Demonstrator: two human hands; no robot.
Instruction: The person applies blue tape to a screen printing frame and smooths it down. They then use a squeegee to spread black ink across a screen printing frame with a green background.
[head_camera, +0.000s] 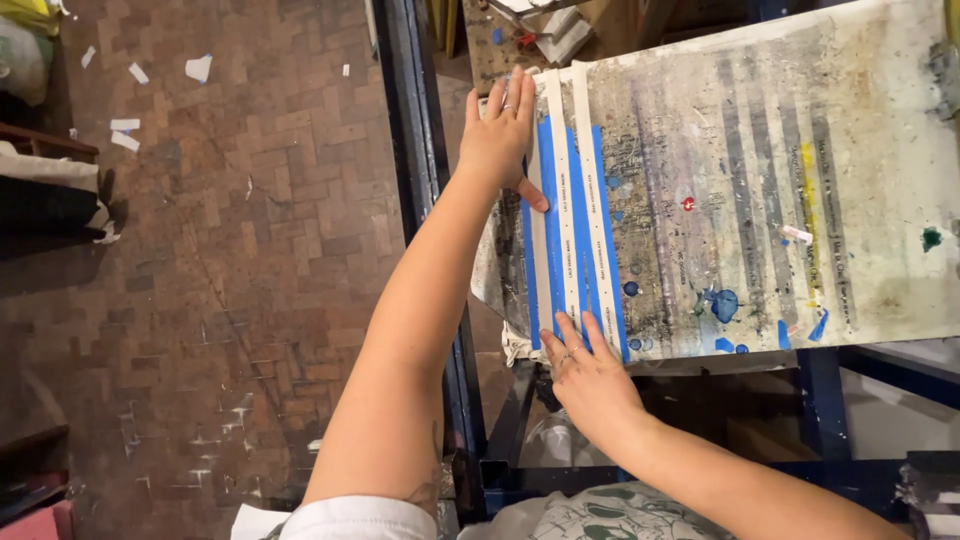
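On the left edge of the paint-stained work table (800, 200), as seen from the head camera, three long white-and-blue strips (572, 220) are laid side by side, running from the far edge to the near one. The left hand (498, 135) is pressed flat with fingers together near their far ends, and the right hand (590, 375) is laid open, fingers slightly spread, on their near ends, nothing being clamped. The strips are judged thin, light and limp, easily creased or shifted, so they are best pinned at both ends.
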